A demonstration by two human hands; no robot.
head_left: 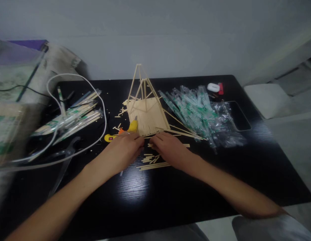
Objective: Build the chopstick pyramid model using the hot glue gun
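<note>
My left hand is closed, its fingers curled down by the near edge of a flat base of wooden sticks. Just beyond its knuckles lies a yellow glue gun with an orange trigger. My right hand is closed too, its fingertips bunched a short gap from the left. Thin sticks run around and under both hands; what the fingers pinch is hidden. On the base stands a pointed stick frame. Short cut stick pieces and longer sticks lie below the right hand.
Crumpled clear and green wrappers cover the table's right side, beside a dark phone and a white earbud case. Packed chopsticks, a white cable and clear-handled pliers-like tool lie left. A wall rises behind.
</note>
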